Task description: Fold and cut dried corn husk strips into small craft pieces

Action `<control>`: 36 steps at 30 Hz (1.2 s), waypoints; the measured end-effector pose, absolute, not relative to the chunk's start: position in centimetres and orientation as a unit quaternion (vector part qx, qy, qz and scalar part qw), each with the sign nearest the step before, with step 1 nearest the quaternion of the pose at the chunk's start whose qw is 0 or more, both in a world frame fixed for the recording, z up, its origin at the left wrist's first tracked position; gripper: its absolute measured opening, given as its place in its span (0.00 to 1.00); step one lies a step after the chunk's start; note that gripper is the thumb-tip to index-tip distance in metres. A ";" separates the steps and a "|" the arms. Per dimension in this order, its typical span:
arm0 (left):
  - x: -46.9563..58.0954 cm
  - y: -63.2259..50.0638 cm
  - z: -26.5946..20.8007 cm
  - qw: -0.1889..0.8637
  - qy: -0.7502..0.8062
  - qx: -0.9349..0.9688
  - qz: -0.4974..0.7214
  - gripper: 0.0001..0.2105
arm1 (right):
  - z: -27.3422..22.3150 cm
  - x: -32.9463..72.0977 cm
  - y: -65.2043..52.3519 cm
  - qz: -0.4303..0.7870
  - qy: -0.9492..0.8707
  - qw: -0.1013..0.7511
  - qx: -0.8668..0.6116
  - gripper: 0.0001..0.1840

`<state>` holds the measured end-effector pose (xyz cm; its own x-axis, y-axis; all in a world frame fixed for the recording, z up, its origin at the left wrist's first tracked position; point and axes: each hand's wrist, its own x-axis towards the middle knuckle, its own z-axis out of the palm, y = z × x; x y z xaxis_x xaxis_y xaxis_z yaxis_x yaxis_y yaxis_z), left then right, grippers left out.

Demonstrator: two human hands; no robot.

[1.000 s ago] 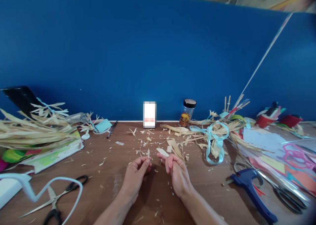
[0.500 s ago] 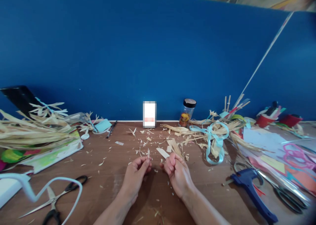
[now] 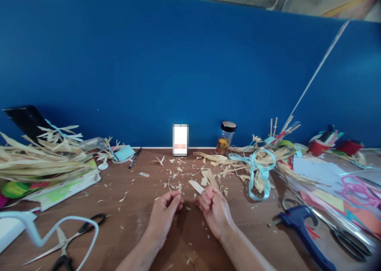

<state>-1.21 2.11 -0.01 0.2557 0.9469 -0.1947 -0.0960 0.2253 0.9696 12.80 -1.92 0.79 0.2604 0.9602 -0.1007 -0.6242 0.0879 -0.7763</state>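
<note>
My left hand (image 3: pixel 166 211) is pinched closed at the middle of the brown table. From between its thumb and forefinger a small pale strip of dried husk (image 3: pixel 180 188) stands upright. Just to the right, my right hand (image 3: pixel 214 210) is closed with its fingers curled; what it holds, if anything, is hidden. The two hands are apart. Directly behind the right hand lie a flat white strip (image 3: pixel 195 186) and a piece of dried husk (image 3: pixel 210 179). Tiny pale scraps are strewn around both hands.
Scissors (image 3: pixel 63 243) and a white cable (image 3: pixel 37 233) lie at left, below a heap of dried leaves (image 3: pixel 44 160). Right are a light blue ribbon (image 3: pixel 253 179), a blue glue gun (image 3: pixel 303 227) and papers. A black-lidded jar (image 3: pixel 224 138) stands near the blue partition (image 3: pixel 178 64).
The view has tilted up slightly, so everything sits a little lower in the picture. Both hands keep nearly the same pose, the left still pinching the small strip.
</note>
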 end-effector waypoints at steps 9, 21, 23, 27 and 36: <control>-1.3 2.0 -0.2 0.544 0.428 0.612 0.382 0.11 | 0.7 12.7 -2.0 0.569 -0.232 0.715 -0.333 0.10; -1.2 1.5 0.6 0.534 0.422 0.646 0.346 0.11 | 0.5 12.4 -2.0 0.424 -0.384 0.663 -0.483 0.08; -1.2 1.4 0.8 0.528 0.418 0.655 0.344 0.11 | 0.5 12.5 -2.0 0.383 -0.420 0.645 -0.510 0.07; -1.2 1.3 1.0 0.517 0.394 0.682 0.336 0.10 | 0.5 12.3 -2.2 0.356 -0.475 0.599 -0.538 0.14; -1.3 1.5 1.1 0.514 0.378 0.698 0.325 0.11 | 1.1 12.6 -2.4 0.355 -0.533 0.541 -0.545 0.11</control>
<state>-1.29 1.54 1.08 0.5030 0.8618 0.0659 0.1940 -0.1868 0.9631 12.57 -2.45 1.13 0.1792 0.9653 0.1899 0.1971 0.1539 -0.9682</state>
